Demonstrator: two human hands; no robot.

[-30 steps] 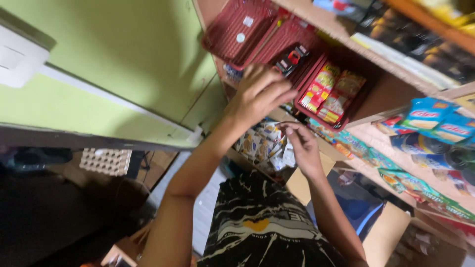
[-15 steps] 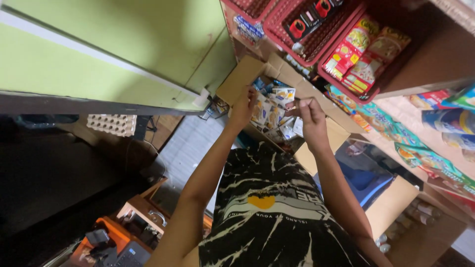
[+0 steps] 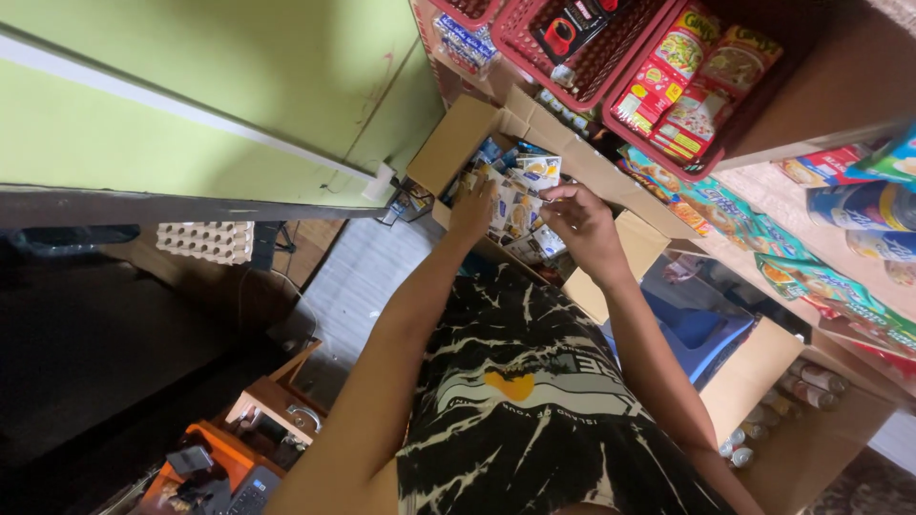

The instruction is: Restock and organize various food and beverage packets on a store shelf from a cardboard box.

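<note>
Both hands are reaching into an open cardboard box [image 3: 458,143] that is sitting low against the green wall [image 3: 239,76], under the shelf [image 3: 840,105] that is carrying red baskets [image 3: 611,57]. The box is plain brown, with its flaps standing open, one wide flap sticking up on the wall side and another folding out toward the person. Inside, small packs [image 3: 520,200] are lying crowded and tilted at different angles; they are mostly white and pale yellow with blue edges, and their print is too small to make out. The left hand [image 3: 474,205] is resting on the packs at the wall side of the box, its fingers curling down among them; whether it is gripping one cannot be told. The right hand [image 3: 587,221] is hovering at the box's other side, fingers bent and partly closed, fingertips touching a pack at the top of the pile, though a firm hold is not clear. The red baskets above are holding colourful sachets [image 3: 687,86] and a dark pack [image 3: 563,29].
</note>
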